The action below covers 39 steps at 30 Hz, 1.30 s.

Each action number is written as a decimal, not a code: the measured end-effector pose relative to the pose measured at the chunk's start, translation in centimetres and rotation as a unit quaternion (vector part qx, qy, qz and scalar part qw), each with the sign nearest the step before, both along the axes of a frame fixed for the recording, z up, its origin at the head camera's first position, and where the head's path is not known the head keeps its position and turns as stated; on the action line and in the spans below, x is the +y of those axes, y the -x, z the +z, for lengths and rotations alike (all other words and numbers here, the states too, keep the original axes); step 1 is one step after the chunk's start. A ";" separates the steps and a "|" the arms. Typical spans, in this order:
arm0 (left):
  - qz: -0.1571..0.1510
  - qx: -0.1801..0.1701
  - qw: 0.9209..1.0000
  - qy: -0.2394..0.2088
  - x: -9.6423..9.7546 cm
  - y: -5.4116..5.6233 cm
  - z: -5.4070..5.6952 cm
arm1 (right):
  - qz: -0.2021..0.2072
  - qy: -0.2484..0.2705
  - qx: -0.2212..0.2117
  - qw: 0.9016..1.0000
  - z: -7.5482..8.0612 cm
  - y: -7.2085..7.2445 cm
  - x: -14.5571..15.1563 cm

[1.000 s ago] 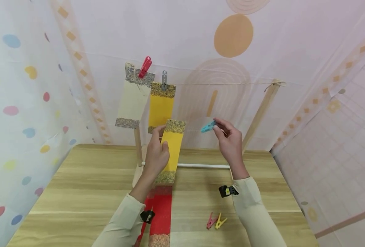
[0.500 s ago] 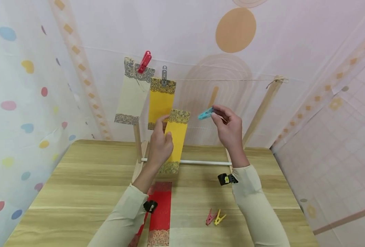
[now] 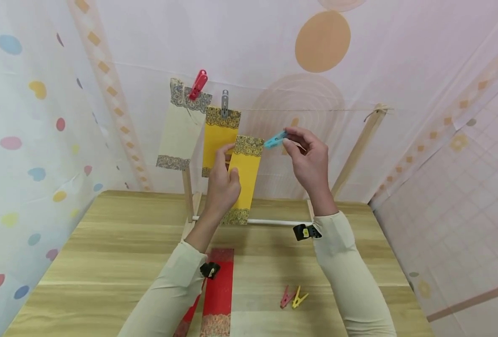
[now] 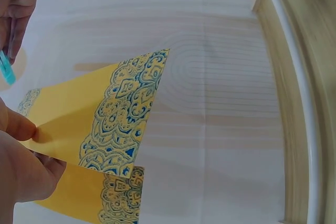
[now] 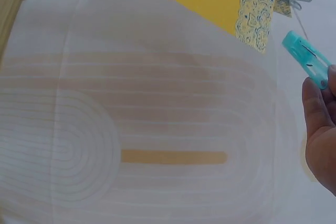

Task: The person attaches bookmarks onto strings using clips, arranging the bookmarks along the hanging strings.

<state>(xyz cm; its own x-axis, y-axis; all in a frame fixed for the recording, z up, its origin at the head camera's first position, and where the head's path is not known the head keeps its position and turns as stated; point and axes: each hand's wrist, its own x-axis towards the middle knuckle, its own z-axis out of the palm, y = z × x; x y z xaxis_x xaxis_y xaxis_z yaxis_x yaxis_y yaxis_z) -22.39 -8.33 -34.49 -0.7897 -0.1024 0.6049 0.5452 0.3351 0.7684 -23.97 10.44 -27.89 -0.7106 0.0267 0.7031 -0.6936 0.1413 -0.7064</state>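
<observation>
My left hand (image 3: 225,185) pinches a yellow paper strip (image 3: 246,175) by its left side, thumb in front; patterned bands cross both of its ends. The strip is raised below the string (image 3: 299,110), overlapping part of a hanging yellow strip (image 3: 218,140). In my right hand (image 3: 310,159), thumb and fingers pinch a blue clothespin (image 3: 275,139), whose tip points left near the held strip's upper right corner. The right wrist view shows the clothespin (image 5: 307,59) a short gap from the strip's patterned end (image 5: 256,17).
A grey clothespin (image 3: 225,104) and a red clothespin (image 3: 198,85) hold the hanging yellow strip and a cream strip (image 3: 179,131). Wooden posts (image 3: 358,150) carry the string. Red strips (image 3: 218,290), a pink clothespin (image 3: 287,296) and a yellow clothespin (image 3: 299,297) lie on the table (image 3: 358,281).
My left hand has lifted the yellow strip up and slightly right. The right hand has risen and moved left with the blue clothespin, narrowing the gap between them.
</observation>
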 end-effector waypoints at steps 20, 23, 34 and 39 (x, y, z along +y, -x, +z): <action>0.006 0.029 0.999 -0.034 -0.4 1.1 2.2 | -0.008 -0.038 0.045 0.998 3.0 0.6 -0.9; 0.001 0.026 0.999 -0.038 -0.2 1.3 2.6 | -0.015 -0.041 0.049 0.998 3.5 0.8 -1.0; 0.000 0.019 0.999 -0.041 0.2 1.7 3.9 | -0.033 -0.047 0.075 0.995 5.7 1.4 -1.3; 0.000 0.018 0.999 -0.042 0.2 1.8 4.1 | -0.044 -0.050 0.064 0.996 6.5 2.2 -1.7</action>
<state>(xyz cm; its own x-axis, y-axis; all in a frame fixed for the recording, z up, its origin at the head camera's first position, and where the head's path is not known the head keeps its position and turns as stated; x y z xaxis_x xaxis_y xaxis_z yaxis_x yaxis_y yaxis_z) -24.21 -8.11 -30.42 -0.7670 -0.1547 0.6228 0.5735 0.2701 0.7734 -26.14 8.73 -21.43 -0.6138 0.0097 0.7894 -0.7584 0.2704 -0.5931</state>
